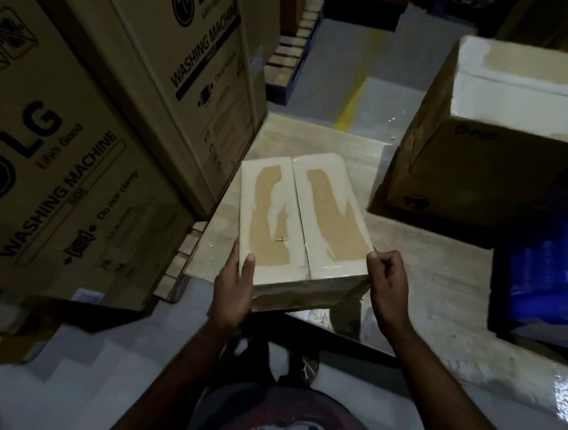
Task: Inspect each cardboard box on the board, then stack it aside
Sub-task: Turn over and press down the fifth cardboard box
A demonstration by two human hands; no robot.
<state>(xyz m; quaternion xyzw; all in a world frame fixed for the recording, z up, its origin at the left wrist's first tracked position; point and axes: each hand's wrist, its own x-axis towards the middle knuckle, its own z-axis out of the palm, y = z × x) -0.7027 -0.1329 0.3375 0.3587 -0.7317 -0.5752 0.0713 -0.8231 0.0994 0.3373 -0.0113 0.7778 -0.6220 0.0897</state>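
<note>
Hanging out past the near edge of the board (438, 284), the small cardboard box (304, 216) is held at its two near corners. Its taped top is turned up to the camera, with the centre seam running away from the person. The near-left corner is wrapped by the left hand (235, 288): the thumb (249, 262) is laid flat on the top face and the fingers are curled underneath, out of sight. The near-right corner is only pinched by the right hand (388, 287), with the fingertips bunched on the very edge. Whether the far end is resting on the board or lifted clear cannot be told.

Now the risks. That right-hand pinch looks thin, and glossy tape is being gripped, so a slip could be expected if the box is swung quickly. A drop to the floor would follow, since nothing is seen under the near end. Room is tight as well: the washing machine cartons (79, 169) are stacked close on the left, and a large carton (478, 167) is standing near on the right. Either could be clipped during a turn. The light is poor, so a split seam could easily be missed.
</note>
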